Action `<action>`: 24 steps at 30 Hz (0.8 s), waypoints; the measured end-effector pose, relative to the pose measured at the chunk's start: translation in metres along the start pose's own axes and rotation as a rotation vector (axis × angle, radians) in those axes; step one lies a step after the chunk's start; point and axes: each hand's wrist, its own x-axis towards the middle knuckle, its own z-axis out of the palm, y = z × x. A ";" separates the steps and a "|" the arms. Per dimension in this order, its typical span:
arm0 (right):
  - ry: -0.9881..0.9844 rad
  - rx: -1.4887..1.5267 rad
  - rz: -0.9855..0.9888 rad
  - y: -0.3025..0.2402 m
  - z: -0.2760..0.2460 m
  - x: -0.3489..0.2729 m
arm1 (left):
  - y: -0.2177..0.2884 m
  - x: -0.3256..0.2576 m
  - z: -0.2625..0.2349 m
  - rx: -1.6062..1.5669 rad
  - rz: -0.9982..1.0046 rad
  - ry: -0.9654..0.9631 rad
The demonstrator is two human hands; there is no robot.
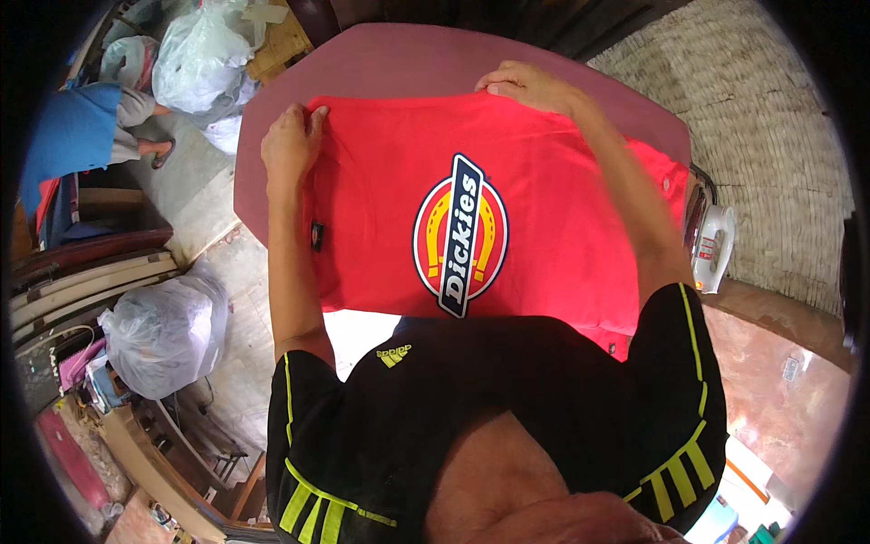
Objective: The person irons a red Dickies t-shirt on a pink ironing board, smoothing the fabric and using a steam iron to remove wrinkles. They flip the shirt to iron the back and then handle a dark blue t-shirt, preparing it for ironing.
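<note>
A red T-shirt [372, 199] is spread over a padded, maroon-covered board [381, 59]. A large round emblem in navy, white, yellow and red is printed on its middle, and a small black label shows at its left side. My left hand [292, 145] is closed on the shirt's far left corner, thumb against the fingers. Farther right along the far edge, my right hand [530, 87] pinches the cloth. The right forearm crosses over the shirt's right part and hides some of it. The near edge hangs close to my body.
A white clothes iron [716, 247] stands by the board's right end. Stuffed clear plastic bags [168, 331] lie on the left, with more white bags [204, 59] at the far left. Another person [77, 145] is there. Woven matting [734, 136] covers the right side.
</note>
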 end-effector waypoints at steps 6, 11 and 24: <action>-0.307 0.125 -0.010 -0.001 -0.028 0.028 | -0.014 0.002 -0.001 -0.343 0.093 0.071; 0.069 -0.094 -0.162 0.000 -0.008 0.018 | -0.018 0.001 0.012 -0.101 0.154 0.191; 1.127 -0.056 0.105 0.064 0.025 -0.136 | 0.195 -0.047 0.064 -0.153 0.725 -0.014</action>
